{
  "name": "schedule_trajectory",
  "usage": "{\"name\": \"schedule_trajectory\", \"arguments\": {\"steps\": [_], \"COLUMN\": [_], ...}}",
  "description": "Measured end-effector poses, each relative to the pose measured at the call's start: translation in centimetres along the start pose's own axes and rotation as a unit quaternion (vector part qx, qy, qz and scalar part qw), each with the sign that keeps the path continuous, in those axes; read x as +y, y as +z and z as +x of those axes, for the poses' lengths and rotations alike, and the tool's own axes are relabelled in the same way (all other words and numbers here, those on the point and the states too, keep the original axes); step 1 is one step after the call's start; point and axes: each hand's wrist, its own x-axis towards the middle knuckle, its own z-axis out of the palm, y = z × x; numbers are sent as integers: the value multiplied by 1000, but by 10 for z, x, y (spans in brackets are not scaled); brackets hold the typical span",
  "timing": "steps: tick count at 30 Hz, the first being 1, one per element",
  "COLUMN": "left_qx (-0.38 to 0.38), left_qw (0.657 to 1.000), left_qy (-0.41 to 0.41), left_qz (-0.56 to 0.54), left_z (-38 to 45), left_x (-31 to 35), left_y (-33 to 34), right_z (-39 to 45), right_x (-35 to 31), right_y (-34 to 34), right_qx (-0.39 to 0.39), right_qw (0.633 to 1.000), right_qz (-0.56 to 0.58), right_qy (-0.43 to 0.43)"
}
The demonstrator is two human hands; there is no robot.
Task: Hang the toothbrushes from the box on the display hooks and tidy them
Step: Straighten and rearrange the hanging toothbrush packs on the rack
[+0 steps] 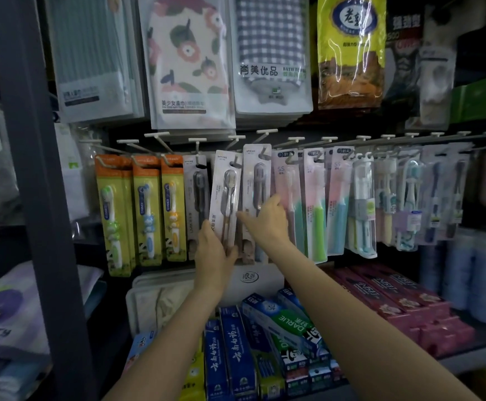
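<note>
A row of display hooks (237, 138) runs across the middle of the shelf wall, with carded toothbrush packs hanging from them. My left hand (214, 250) grips the lower end of a white toothbrush pack (226, 195) that tilts, its hole near a hook. My right hand (268, 217) holds the lower middle of the neighbouring white pack (256, 175) with a dark brush. Orange children's toothbrush packs (146, 209) hang to the left, pink and green packs (314, 204) to the right. No box of toothbrushes is in view.
Towel packs (189, 62) hang above the hooks. Toothpaste boxes (236, 351) and red boxes (389, 299) fill the shelf below my arms. A dark upright post (36, 169) stands at the left. More toothbrush packs (409, 198) hang further right.
</note>
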Motion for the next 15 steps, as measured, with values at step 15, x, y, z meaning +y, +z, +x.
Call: {"name": "schedule_trajectory", "arguments": {"steps": [15], "left_qx": [80], "left_qw": [943], "left_qy": [272], "left_qz": [176], "left_z": [14], "left_x": [69], "left_y": [4], "right_z": [51], "right_x": [18], "right_y": [-64], "right_qx": [122], "right_qw": [979], "right_qz": [83], "right_qy": [-142]}}
